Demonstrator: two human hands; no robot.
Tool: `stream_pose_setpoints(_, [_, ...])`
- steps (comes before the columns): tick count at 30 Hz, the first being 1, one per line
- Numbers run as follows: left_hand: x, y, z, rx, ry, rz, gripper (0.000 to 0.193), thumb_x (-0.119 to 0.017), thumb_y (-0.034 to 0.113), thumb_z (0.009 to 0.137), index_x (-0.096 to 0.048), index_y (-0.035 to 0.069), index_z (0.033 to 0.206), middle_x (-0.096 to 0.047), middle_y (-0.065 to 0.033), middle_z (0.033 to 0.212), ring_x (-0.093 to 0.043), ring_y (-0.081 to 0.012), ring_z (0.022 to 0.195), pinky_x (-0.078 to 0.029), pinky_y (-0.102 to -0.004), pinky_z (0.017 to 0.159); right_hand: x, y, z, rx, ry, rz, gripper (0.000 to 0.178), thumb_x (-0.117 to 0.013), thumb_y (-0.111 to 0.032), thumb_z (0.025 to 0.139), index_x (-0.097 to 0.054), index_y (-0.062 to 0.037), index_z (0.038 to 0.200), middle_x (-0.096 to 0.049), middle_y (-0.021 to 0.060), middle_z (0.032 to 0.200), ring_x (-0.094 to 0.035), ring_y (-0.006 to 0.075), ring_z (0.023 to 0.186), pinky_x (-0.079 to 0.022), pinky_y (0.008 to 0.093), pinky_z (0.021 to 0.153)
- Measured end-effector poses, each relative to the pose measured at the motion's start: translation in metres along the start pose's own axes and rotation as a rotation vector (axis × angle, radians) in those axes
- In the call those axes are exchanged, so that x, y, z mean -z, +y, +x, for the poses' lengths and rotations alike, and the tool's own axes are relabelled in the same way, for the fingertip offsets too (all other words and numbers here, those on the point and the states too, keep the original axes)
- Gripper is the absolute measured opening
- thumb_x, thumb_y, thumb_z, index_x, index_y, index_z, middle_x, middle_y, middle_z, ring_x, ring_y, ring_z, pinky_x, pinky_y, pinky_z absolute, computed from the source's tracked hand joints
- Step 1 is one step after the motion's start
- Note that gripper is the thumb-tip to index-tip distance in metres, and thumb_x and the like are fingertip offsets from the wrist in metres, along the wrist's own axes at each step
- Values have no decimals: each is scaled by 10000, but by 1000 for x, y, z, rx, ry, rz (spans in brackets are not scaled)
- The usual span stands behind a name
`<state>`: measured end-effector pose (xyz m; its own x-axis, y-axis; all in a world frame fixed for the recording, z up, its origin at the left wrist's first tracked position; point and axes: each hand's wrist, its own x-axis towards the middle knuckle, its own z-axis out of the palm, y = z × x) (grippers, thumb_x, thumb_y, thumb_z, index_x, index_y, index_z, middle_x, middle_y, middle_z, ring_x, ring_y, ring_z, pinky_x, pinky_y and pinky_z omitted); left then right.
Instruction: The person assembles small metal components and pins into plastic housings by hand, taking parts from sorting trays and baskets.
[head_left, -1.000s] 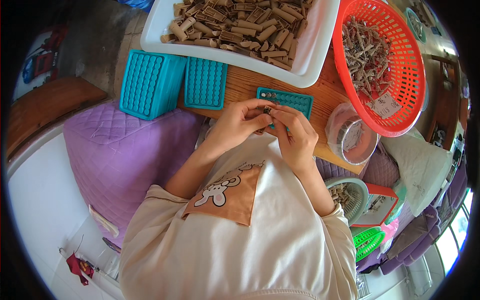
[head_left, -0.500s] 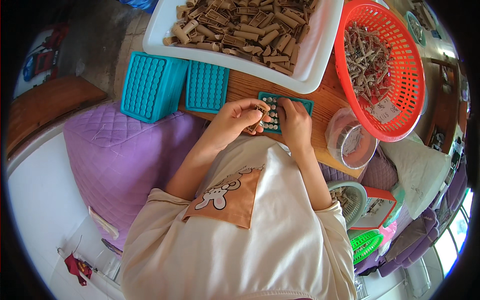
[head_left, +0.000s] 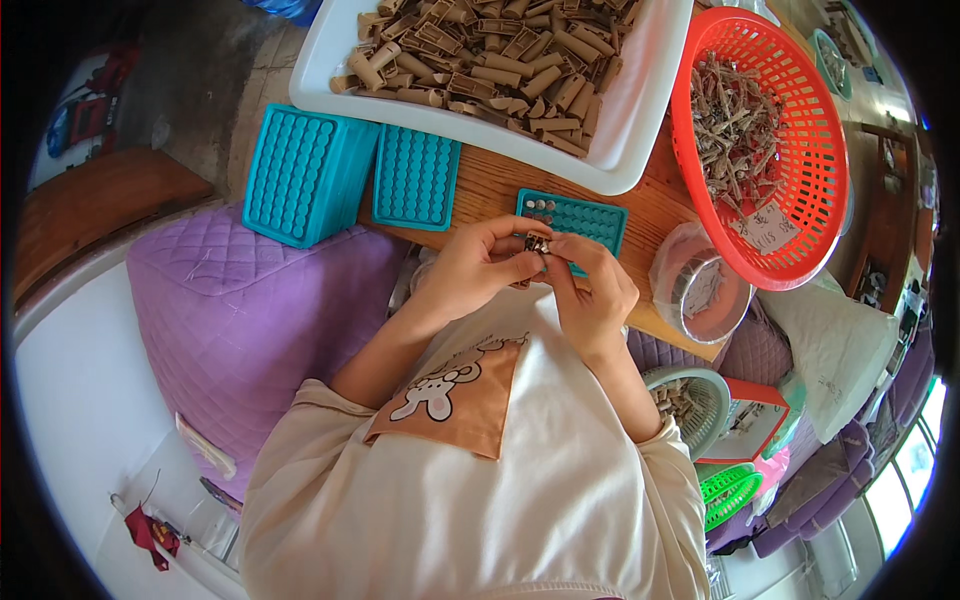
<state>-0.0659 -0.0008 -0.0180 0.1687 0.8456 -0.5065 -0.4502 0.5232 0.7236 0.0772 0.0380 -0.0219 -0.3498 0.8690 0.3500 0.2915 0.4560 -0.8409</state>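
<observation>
My left hand (head_left: 473, 268) is closed around a small brown plastic casing (head_left: 538, 242), with thumb and fingers pinching it. Silvery bits show on the casing, but fingers hide most of it. At its right side, my right hand (head_left: 597, 288) has thumb and fingertips pressed together against it; what they hold is hidden. Just beyond both hands lies a teal tray (head_left: 590, 215) with rows of round hollows. A few small silvery discs (head_left: 540, 206) sit at its left end, and my fingers cover its near left corner.
A white tub (head_left: 625, 165) of brown casings (head_left: 500, 62) stands at the far side. Two more teal trays or stacks (head_left: 300, 180) (head_left: 415, 178) are at left. To the right stand a red basket (head_left: 825, 130) of small pieces and a clear round container (head_left: 690, 325). Purple quilted fabric (head_left: 255, 320) lies left.
My right hand has come back from the teal tray to the casing in my left hand. Fewer silvery discs show in the tray. The casing has turned in my fingers.
</observation>
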Motion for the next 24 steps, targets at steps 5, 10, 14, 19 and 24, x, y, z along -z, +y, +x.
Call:
stream_pose_setpoints(5, [-1,-7,0,-1,25,161,301,-540,61,812,-480,-33,1092,-596,-48,846,-557,-84,737,-462,-208,647,12,0,4,-58,-154,-52,169,-602,57,665,-549,-16,807,-586,109,743,-588,236,662,-480,301,565])
stream_pose_setpoints(10, [-14,8,-5,-23,9,752,268,-568,102,792,-532,9,1040,-602,-74,731,-556,-88,646,-434,-235,569,33,-8,26,-386,-579,13,244,-622,40,637,-509,6,850,-560,110,786,-588,221,685,-475,287,562])
stream_pose_setpoints(14, [-10,16,-5,-89,-79,814,266,-590,134,769,-554,29,1011,-600,-106,710,-561,-129,603,-434,-255,566,40,-12,45,-400,-682,84,291,-620,37,630,-482,3,884,-521,120,824,-574,228,692,-463,296,584])
stream_pose_setpoints(19, [-4,31,-7,-73,-211,868,266,-589,195,732,-577,69,966,-585,-160,743,-577,-315,673,-438,-364,598,40,-18,62,-348,-906,120,285,-616,4,652,-460,-7,890,-499,143,810,-539,281,709,-433,344,632])
stream_pose_setpoints(24, [2,30,-9,-104,-243,839,269,-587,186,735,-575,60,973,-592,-152,750,-583,-293,669,-443,-348,603,38,-18,70,-336,-975,120,308,-649,-26,628,-487,0,888,-520,123,804,-542,246,695,-447,317,610])
